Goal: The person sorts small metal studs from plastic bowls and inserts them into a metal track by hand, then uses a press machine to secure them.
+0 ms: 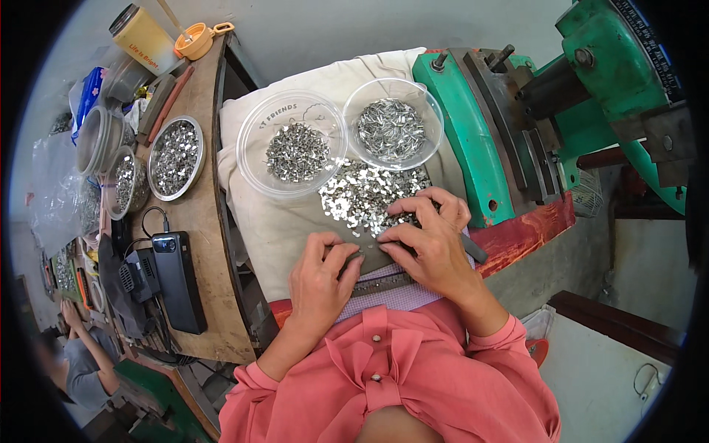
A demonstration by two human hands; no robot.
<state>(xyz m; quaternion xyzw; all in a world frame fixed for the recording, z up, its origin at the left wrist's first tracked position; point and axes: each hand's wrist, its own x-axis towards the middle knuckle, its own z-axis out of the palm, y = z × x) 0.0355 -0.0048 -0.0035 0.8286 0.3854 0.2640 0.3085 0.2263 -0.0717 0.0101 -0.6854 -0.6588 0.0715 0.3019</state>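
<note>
A heap of small shiny metal pieces (362, 193) lies on the grey-beige cloth (288, 221) in front of me. My right hand (436, 240) reaches over its near right edge, fingers curled, with thumb and forefinger tips close together. My left hand (319, 279) is bent just left of it, thumb and forefinger drawn together; anything pinched there is too small to make out. Below both hands runs a dark narrow strip (384, 283) on purple checked fabric. Behind the heap stand two round clear plastic tubs: the left tub (251, 171) holds short metal bits, the right tub (436, 118) slender metal pins.
A green press (461, 140) with dark metal blocks stands on the right. On the wooden table (221, 310) at left are a black power bank (179, 284), a metal bowl (153, 173) of pieces, plastic tubs and a yellow bottle (144, 38). Another person (88, 365) sits far left.
</note>
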